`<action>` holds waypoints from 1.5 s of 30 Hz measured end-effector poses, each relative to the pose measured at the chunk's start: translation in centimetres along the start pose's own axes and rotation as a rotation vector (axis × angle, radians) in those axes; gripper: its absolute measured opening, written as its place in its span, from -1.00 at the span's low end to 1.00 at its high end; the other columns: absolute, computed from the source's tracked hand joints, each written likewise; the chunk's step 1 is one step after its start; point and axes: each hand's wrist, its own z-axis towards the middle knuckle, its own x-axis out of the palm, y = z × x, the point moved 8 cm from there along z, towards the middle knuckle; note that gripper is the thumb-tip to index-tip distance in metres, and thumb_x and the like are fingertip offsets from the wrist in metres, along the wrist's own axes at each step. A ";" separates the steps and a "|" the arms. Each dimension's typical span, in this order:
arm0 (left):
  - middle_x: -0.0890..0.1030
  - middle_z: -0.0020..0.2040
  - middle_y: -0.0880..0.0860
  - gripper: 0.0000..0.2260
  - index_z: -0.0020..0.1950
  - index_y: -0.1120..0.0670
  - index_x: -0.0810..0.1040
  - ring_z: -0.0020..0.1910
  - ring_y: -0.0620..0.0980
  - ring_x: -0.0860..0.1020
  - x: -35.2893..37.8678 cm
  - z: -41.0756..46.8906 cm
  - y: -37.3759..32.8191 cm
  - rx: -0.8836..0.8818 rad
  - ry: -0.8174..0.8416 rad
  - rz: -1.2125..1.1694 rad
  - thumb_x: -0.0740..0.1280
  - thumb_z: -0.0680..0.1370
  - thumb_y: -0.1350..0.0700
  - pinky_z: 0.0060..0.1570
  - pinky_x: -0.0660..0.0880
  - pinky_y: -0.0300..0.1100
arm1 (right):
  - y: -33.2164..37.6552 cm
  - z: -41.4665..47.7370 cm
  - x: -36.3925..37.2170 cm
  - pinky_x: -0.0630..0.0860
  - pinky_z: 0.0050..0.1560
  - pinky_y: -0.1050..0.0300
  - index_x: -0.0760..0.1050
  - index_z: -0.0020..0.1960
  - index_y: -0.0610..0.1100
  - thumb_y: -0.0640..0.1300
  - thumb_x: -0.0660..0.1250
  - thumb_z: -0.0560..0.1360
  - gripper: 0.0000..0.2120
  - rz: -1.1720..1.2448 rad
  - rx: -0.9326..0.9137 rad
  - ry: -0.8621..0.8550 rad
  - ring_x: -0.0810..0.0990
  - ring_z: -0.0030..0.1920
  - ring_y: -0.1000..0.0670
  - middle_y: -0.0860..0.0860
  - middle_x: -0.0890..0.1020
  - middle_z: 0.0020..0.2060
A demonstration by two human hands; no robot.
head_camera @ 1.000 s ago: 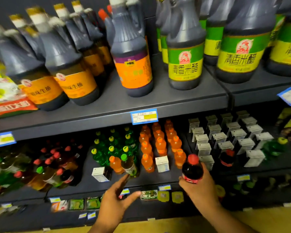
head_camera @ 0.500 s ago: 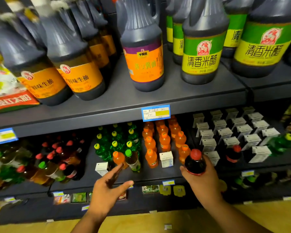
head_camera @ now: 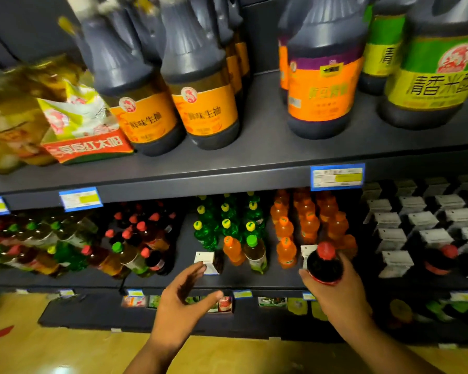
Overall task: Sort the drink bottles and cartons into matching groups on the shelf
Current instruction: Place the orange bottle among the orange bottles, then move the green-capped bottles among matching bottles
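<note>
My right hand [head_camera: 338,295] grips a small dark bottle with a red cap [head_camera: 325,261] in front of the middle shelf [head_camera: 254,280]. My left hand [head_camera: 183,295] is spread open, its fingertips just below a lone white carton [head_camera: 206,261] at the shelf's front. On the shelf stand green bottles with yellow caps [head_camera: 224,222], orange bottles [head_camera: 305,220], red-capped dark bottles [head_camera: 138,233] and rows of white cartons [head_camera: 414,225]. One orange bottle [head_camera: 232,251] and a green-capped tea bottle [head_camera: 254,252] stand in front of the green group.
Large soy sauce and vinegar bottles [head_camera: 206,98] fill the upper shelf, with a snack bag [head_camera: 79,122] at the left. Another red-capped dark bottle [head_camera: 443,260] stands among the cartons. Mixed bottles [head_camera: 33,244] crowd the far left. A lower shelf [head_camera: 173,317] juts out below.
The view has swung left and closer to the shelf. My left hand has risen toward the lone white carton. My right hand keeps holding the dark bottle.
</note>
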 end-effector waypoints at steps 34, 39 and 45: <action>0.63 0.17 -0.13 -0.53 0.19 -0.12 0.58 0.26 -0.19 0.53 -28.7 6.6 9.1 0.040 -0.020 0.068 0.62 0.36 0.15 0.04 0.46 -0.51 | 5.7 -10.1 29.4 0.40 0.08 0.10 0.47 0.18 0.09 -0.20 0.61 0.32 -0.46 0.013 0.009 -0.040 0.56 -0.05 0.05 0.22 0.59 -0.08; 0.61 0.21 -0.16 -0.55 0.21 -0.11 0.57 0.27 -0.17 0.53 -29.4 7.5 9.7 -0.004 -0.041 0.074 0.60 0.38 0.12 0.32 0.49 -0.12 | 4.9 -10.4 30.9 0.43 0.07 0.05 0.46 0.05 0.18 -0.15 0.61 0.32 -0.53 0.019 0.047 0.019 0.57 -0.07 0.03 0.22 0.60 -0.06; 0.64 0.18 -0.09 -0.58 0.18 -0.04 0.59 0.25 -0.09 0.56 -30.9 9.2 12.0 -0.044 -0.077 0.049 0.60 0.38 0.19 0.34 0.49 0.00 | 5.5 -11.4 34.0 0.36 0.06 0.14 0.41 0.06 0.18 -0.16 0.62 0.31 -0.49 -0.056 0.038 0.065 0.47 -0.08 0.06 0.29 0.51 -0.08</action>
